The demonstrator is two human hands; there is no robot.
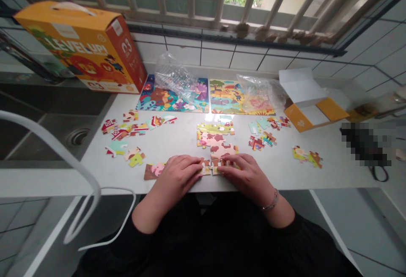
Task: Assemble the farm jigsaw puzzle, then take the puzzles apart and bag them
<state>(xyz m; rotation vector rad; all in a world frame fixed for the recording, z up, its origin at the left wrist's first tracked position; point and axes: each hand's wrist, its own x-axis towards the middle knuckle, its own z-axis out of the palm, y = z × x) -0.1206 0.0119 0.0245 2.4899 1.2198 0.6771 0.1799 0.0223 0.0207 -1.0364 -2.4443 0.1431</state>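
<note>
Both hands meet at the bottom of a partly joined jigsaw puzzle [218,143] showing a brown-spotted cow and a green field. My left hand [182,172] bends its fingers over a strip of joined pieces, with a pig piece [155,170] sticking out to its left. My right hand [242,168] has thumb and fingers on a puzzle piece [216,167] just right of a narrow seam. The fingers cover much of these bottom pieces. Loose puzzle pieces lie left [128,130] and right [264,131] of the puzzle.
Behind stand two finished picture boards [190,104] [222,103] under crumpled clear bags [173,74]. An orange box [85,53] is at the back left, beside the sink [57,129]. An opened small yellow box [298,116] stands right. A white cable [79,165] arcs across the left foreground.
</note>
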